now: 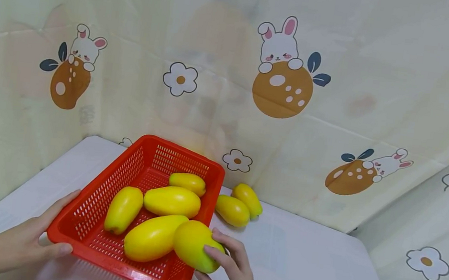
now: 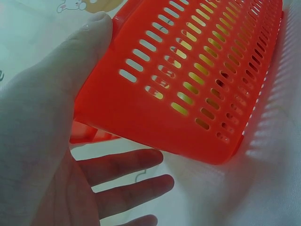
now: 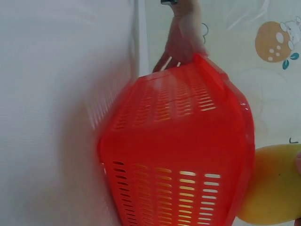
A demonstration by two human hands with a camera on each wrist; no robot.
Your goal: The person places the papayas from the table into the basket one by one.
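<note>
head view: grasps a mango-like yellow fruit (image 1: pixel 194 246) with the right hand (image 1: pixel 235 272), thumb and fingers curled about its side, at four o'clock on the red basket (image 1: pixel 116 267); cannot tell whether touching the rim or the fruit beneath. grips the basket's corner at eight o'clock with the left hand (image 1: pixel 29 237), thumb over the near rim. contains, within the slotted walls, four more yellow fruits (image 1: pixel 172 201): two lying toward two o'clock, one at nine, one between four and five. shows, outside the basket at about three o'clock, two loose yellow fruits (image 1: pixel 233 211) side by side on the white tabletop (image 1: pixel 297 265). rises at twelve o'clock into a pale curtain (image 1: pixel 139 8) printed with rabbits and flowers.

left wrist view: holds the basket at its corner, thumb against the rim at eleven o'clock, other fingers extended loosely at seven, below the wall. reveals yellow through the slots at one o'clock.

right wrist view: places the grasped fruit at four o'clock, beside the basket's rim, with only slivers of fingers at the edge. catches the left hand near twelve o'clock, at the basket's far end; shows the tabletop, blurred, toward nine.
</note>
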